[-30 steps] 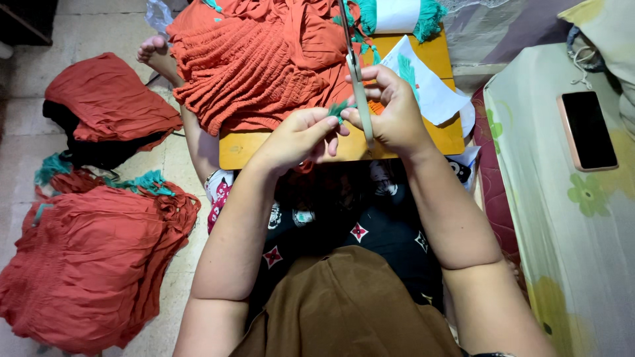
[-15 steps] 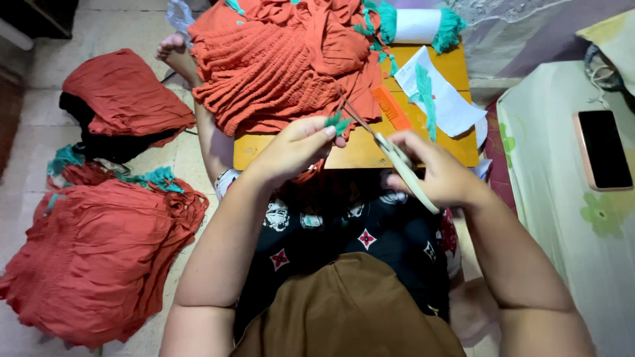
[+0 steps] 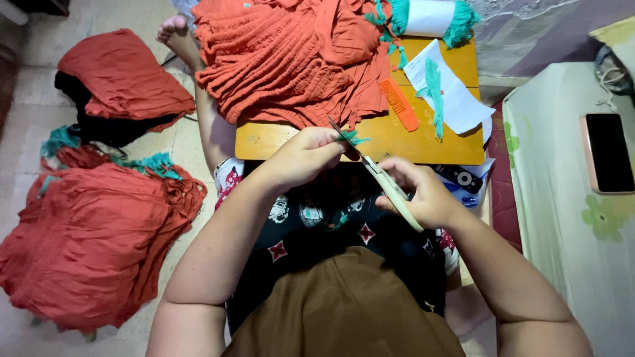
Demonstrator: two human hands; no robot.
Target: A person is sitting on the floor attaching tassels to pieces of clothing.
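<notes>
Her left hand (image 3: 307, 155) pinches a small teal tassel (image 3: 354, 137) just over the near edge of the wooden table (image 3: 278, 140), fingers closed tight on it. The right hand (image 3: 420, 192) grips cream-handled scissors (image 3: 380, 177), blades meeting the tassel, beside the orange comb (image 3: 399, 104).

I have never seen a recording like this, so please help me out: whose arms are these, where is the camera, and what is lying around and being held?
There is no machine here. The picture comes from a camera worn on a person's head, looking down at their own two bare arms and lap. The left hand pinches a small teal tassel. The right hand holds cream-handled scissors, whose blades reach up to that tassel. In front stands a low wooden table carrying a heap of orange pleated fabric, an orange comb, a sheet of white paper and more teal tassels. More orange garments lie on the floor at the left, and a phone rests at the right.
</notes>
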